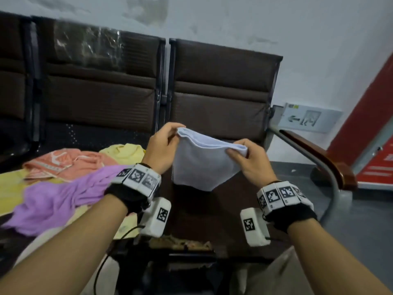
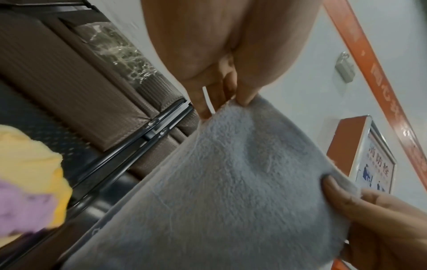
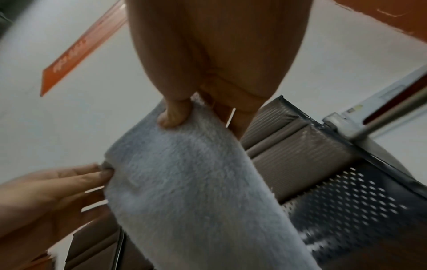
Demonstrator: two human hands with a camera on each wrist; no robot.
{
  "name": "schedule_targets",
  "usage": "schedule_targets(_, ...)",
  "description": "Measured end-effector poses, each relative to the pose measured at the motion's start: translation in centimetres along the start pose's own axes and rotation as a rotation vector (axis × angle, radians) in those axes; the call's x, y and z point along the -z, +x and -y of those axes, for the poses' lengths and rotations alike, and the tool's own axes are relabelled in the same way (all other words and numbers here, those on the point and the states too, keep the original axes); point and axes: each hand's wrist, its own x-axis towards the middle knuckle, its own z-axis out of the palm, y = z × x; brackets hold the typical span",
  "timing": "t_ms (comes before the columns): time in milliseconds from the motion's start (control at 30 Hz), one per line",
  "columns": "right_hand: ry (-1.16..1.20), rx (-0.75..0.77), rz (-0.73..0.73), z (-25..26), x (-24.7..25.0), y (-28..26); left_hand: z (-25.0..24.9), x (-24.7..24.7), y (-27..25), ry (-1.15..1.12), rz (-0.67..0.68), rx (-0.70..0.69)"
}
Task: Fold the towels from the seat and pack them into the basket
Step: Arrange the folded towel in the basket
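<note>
A pale blue-grey towel [image 1: 202, 165] hangs doubled over in the air above the right seat. My left hand [image 1: 164, 143] pinches its upper left corner, and my right hand [image 1: 244, 155] pinches the upper right corner. The left wrist view shows the towel [image 2: 231, 182] held between thumb and fingers at its top. In the right wrist view the thumb presses the towel [image 3: 196, 182] edge. On the left seat lie a purple towel [image 1: 57, 201], a pink one [image 1: 63, 165] and yellow ones [image 1: 123, 152]. No basket is in view.
Brown padded chair backs [image 1: 223, 90] stand behind the towel. A metal and wood armrest [image 1: 319, 158] curves down at the right. A red board [image 1: 372, 128] leans against the wall. The right seat [image 1: 229, 220] is dark under the towel.
</note>
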Motion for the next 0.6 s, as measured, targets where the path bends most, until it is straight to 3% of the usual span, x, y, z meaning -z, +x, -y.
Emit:
schedule_targets(167, -0.027, -0.16, 0.181, -2.7, -1.2, -7.6, 3.2, -0.9, -8.0, 0.003, 0.125, 0.15)
schedule_targets(300, -0.024, -0.263, 0.153, -5.2, -3.2, -9.7, 6.1, -2.0, -10.4, 0.137, 0.185, 0.208)
schedule_targets(600, -0.104, -0.442, 0.114, -11.7, -6.8, -2.7, 12.9, -5.0, -4.2, 0.237, 0.174, 0.334)
